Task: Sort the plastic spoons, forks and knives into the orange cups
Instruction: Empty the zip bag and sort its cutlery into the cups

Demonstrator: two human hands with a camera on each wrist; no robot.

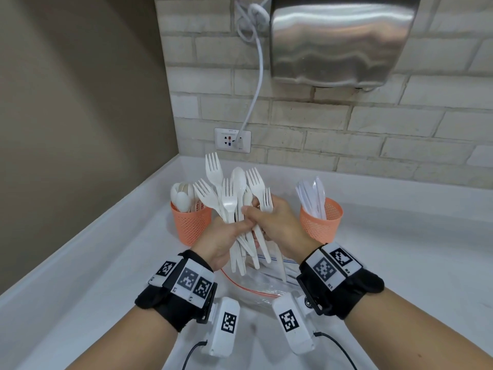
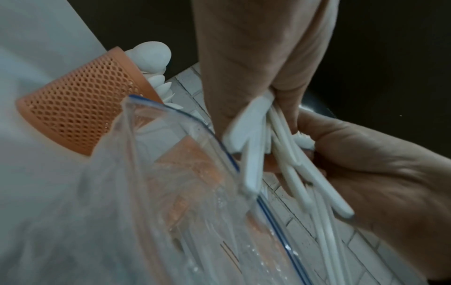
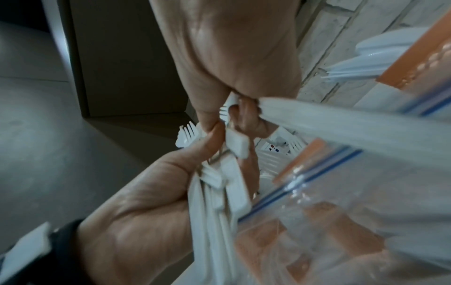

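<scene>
White plastic cutlery (image 1: 234, 209), mostly forks with a spoon among them, fans upright above the surface (image 1: 400, 249), both hands curled round its handles: left hand (image 1: 224, 241) low, right hand (image 1: 272, 222) higher, possibly pinching one piece. Loosely bunched, the handles could slip onto the bag (image 1: 256, 287), or forks could land with the spoons in the left cup (image 1: 190, 222).

Bright head view; dim, blurred wrist views

1. The left hand (image 1: 223, 237) and right hand (image 1: 277, 222) together grip a bundle of white forks (image 1: 234, 206), tines up, with a spoon among them.
2. The left orange cup (image 1: 190, 222) holds spoons.
3. The right orange cup (image 1: 320, 221) holds knives.
4. A clear bag (image 1: 262, 287) lies on the white counter (image 1: 413, 263) below the hands.
</scene>
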